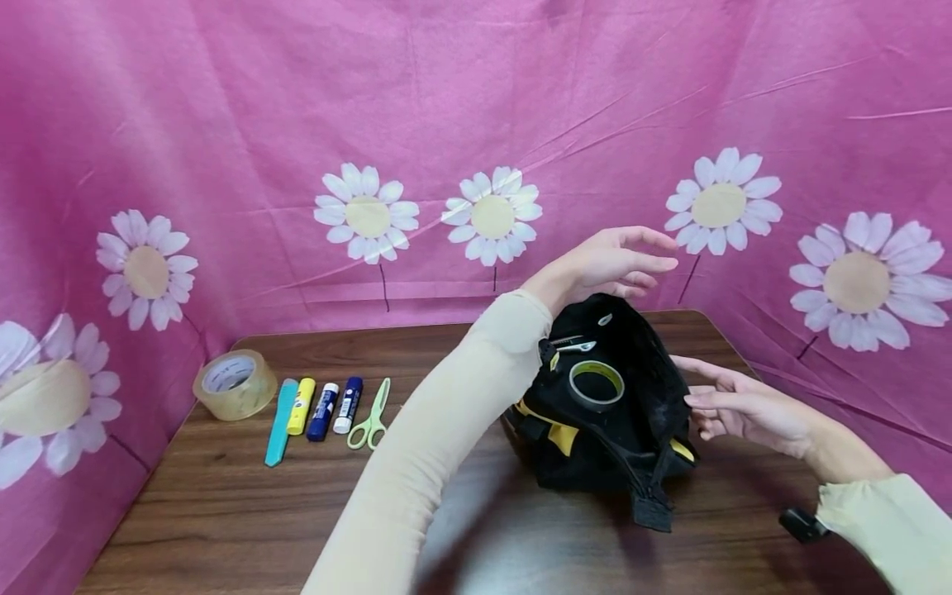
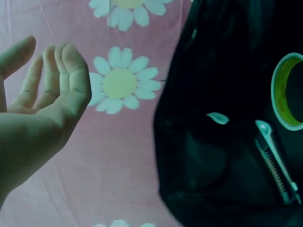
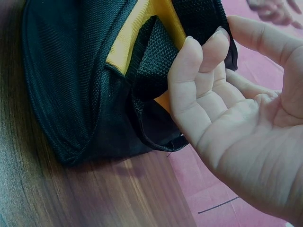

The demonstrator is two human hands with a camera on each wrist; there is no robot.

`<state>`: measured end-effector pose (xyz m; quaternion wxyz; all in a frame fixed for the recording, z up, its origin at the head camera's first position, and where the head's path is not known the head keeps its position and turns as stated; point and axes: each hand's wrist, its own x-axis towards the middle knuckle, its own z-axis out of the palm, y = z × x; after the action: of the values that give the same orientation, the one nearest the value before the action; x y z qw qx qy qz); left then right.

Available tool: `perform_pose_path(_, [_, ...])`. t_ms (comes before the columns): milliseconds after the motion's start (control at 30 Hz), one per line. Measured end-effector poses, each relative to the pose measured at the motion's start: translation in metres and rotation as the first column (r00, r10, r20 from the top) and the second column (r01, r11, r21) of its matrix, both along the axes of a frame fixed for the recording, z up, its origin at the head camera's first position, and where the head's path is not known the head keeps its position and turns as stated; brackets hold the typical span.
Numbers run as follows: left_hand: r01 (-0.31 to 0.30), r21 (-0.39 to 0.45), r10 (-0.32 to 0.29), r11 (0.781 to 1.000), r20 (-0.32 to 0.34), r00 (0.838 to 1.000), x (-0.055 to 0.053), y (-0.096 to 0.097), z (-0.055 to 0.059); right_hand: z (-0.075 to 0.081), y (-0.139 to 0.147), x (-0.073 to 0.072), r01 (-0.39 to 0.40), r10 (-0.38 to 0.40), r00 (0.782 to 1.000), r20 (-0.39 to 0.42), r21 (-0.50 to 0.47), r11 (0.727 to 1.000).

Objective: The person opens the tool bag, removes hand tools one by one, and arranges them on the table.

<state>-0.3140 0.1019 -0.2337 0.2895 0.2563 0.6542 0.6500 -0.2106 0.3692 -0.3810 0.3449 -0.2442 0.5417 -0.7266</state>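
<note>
A black tool bag (image 1: pixel 654 397) with yellow trim stands open on the table. Inside it lie a roll of tape (image 1: pixel 597 386) with a yellow-green core and a slim utility knife (image 2: pixel 277 161). My left hand (image 1: pixel 621 263) hovers over the bag's far rim, fingers relaxed and holding nothing; the left wrist view shows it apart from the bag. At the bag's right side is my right hand (image 1: pixel 744 411), its fingertips against the side wall near the rim. In the right wrist view, the loosely bent fingers (image 3: pixel 184 75) lie over a black strap (image 3: pixel 150 61) and yellow trim.
On the left of the wooden table (image 1: pixel 223 512) are a roll of clear tape (image 1: pixel 253 388), a flat teal tool (image 1: pixel 280 423), a yellow glue stick (image 1: pixel 301 406), two blue glue sticks (image 1: pixel 323 411) and light green scissors (image 1: pixel 374 417). A pink flowered cloth (image 1: pixel 446 99) hangs behind.
</note>
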Motion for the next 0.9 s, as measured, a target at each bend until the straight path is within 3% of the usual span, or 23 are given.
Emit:
perform_pose_path(300, [-0.061, 0.005, 0.061, 0.998, 0.014, 0.998, -0.024, 0.005, -0.05, 0.001, -0.001, 0.001, 0.041, -0.04, 0.999, -0.026, 0.053, 0.998])
perform_pose_path(533, [-0.052, -0.133, 0.06, 0.99, 0.061, 0.996, -0.032, -0.005, -0.089, -0.001, 0.001, 0.0, 0.033, -0.031, 0.999, -0.031, 0.04, 0.999])
perform_pose_path(800, [-0.022, -0.248, 0.045, 0.969, 0.091, 0.995, -0.033, -0.007, -0.112, -0.003, 0.002, 0.0, 0.012, -0.012, 1.0, -0.025, 0.006, 1.0])
perform_pose_path(900, [-0.024, -0.309, 0.055, 0.951, 0.091, 0.994, -0.032, -0.007, -0.119, -0.004, 0.002, 0.0, 0.005, -0.006, 1.0, -0.025, -0.003, 1.0])
